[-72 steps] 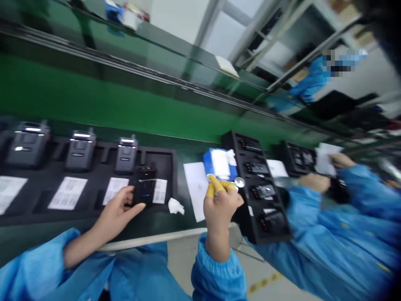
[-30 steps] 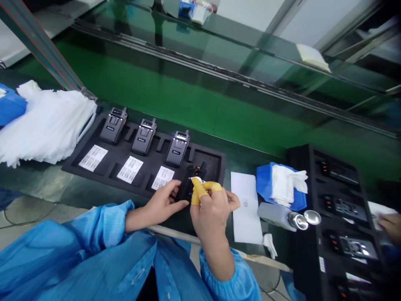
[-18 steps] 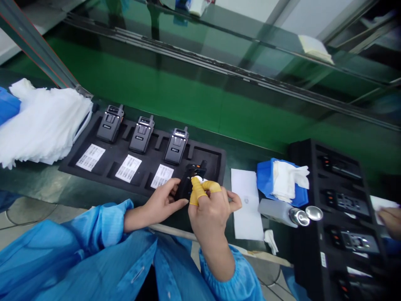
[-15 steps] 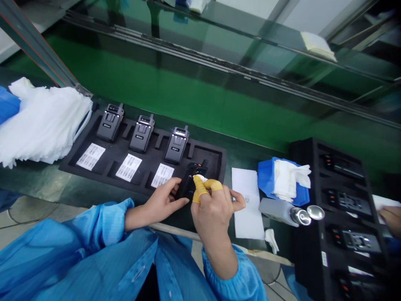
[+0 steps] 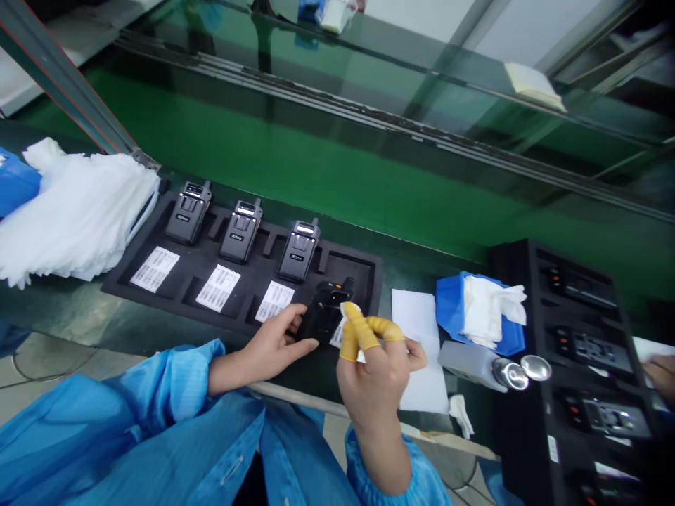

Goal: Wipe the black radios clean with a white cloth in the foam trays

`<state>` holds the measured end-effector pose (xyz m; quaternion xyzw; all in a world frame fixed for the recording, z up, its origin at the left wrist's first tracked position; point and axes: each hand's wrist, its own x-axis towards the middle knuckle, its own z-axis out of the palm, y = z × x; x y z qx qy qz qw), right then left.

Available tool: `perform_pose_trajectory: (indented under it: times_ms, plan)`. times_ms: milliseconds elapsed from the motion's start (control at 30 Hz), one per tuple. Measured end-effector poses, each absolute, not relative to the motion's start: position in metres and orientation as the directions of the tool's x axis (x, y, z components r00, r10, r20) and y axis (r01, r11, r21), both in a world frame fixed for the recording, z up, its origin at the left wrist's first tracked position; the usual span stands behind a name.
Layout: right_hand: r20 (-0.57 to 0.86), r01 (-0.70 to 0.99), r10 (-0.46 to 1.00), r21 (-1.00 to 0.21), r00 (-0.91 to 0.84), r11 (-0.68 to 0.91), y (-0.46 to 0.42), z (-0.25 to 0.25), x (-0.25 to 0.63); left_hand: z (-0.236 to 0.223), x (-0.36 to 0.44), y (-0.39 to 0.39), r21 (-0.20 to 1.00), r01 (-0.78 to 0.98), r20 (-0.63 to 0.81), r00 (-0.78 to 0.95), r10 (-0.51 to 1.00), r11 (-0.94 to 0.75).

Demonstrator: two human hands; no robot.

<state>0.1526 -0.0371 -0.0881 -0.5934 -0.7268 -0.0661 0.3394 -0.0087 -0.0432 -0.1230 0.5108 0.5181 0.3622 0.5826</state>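
My left hand [image 5: 274, 346] grips the lower left side of a dark two-way radio [image 5: 323, 318], its back tilted over the near right part of the black foam tray [image 5: 345, 263]. Yellow finger cots cover fingers of my right hand [image 5: 374, 365], which pinches a small white wipe [image 5: 349, 309] just right of that radio. Whether the wipe touches the radio I cannot tell. Three more radios, among them one [image 5: 298, 253] nearest my hands, lie in the tray's far row. Printed white label sheets [image 5: 218, 288] sit in the near pockets.
Left of the tray is a heap of white cloths [image 5: 74, 211]. To the right are white paper [image 5: 419, 379], a blue box of wipes [image 5: 448, 306], a bottle with a metal top [image 5: 472, 364] and stacked black trays [image 5: 519, 351] with radios. Another person's hand [image 5: 661, 372] shows at the right edge.
My right hand has drawn back to the right from the radio's face with the wipe, so more of the radio shows. My left hand keeps its hold. The view has shifted slightly.
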Motion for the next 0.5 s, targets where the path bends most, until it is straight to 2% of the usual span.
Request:
perform_pose_trajectory:
  times_ms: [133, 300, 500]
  plan:
    - [0.602, 0.922, 0.792, -0.241, -0.103, 0.303, -0.04, -0.084, 0.152, -0.124, -0.008, -0.042, 0.97, 0.13, -0.23, 0.187, 0.955, 0.208]
    - [0.569, 0.897, 0.808, -0.262, -0.155, 0.357, -0.037, -0.087, 0.138, -0.125, -0.008, -0.043, 0.98, 0.101, -0.19, 0.209, 0.959, 0.172]
    - [0.544, 0.934, 0.827, -0.203, -0.142, 0.294, -0.034, -0.085, 0.137, -0.123, -0.007, -0.043, 0.98, 0.108, -0.186, 0.21, 0.96, 0.166]
